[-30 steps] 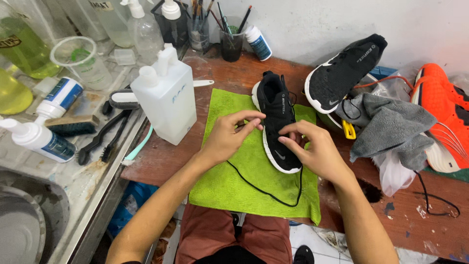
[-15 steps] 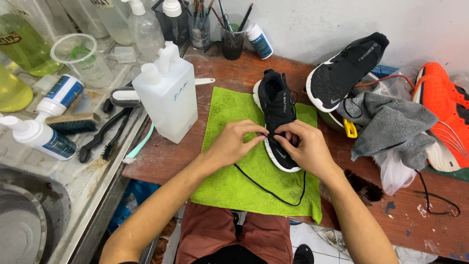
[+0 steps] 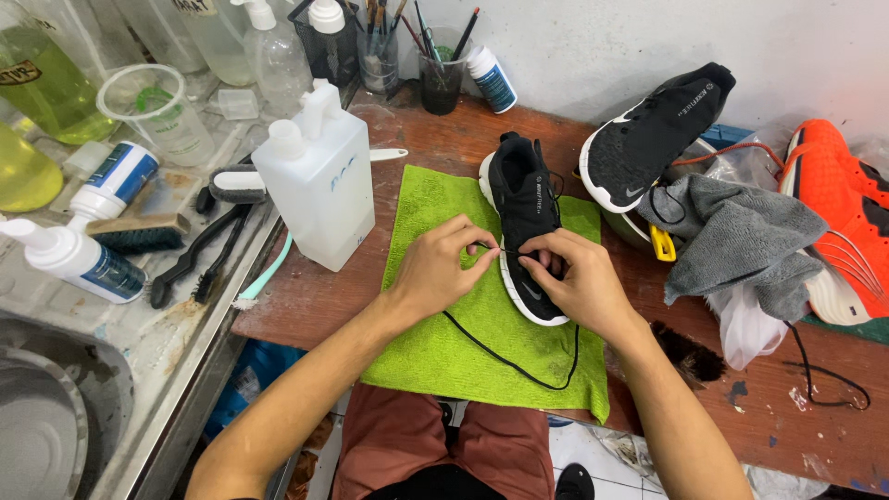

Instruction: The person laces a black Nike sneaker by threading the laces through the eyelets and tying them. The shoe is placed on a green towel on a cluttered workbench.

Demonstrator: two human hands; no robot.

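Observation:
A black sneaker with a white sole (image 3: 523, 208) lies on a green cloth (image 3: 435, 343) spread on the brown wooden table (image 3: 306, 296). My left hand (image 3: 437, 268) pinches a thin black shoelace (image 3: 505, 356) just left of the shoe's lace area. My right hand (image 3: 574, 282) rests on the shoe's middle, fingertips pinching the same lace near the eyelets. The slack of the lace loops down over the cloth toward the table's front edge.
A white plastic jug (image 3: 319, 181) stands left of the cloth. A second black sneaker (image 3: 653, 134), a grey rag (image 3: 736, 241) and an orange shoe (image 3: 838, 213) lie at the right. Brushes (image 3: 199, 255), bottles and a sink (image 3: 42, 426) fill the left counter.
Both hands have drawn together over the shoe's middle. The lace loop on the cloth has shifted and the lace is now pinched between both hands' fingertips.

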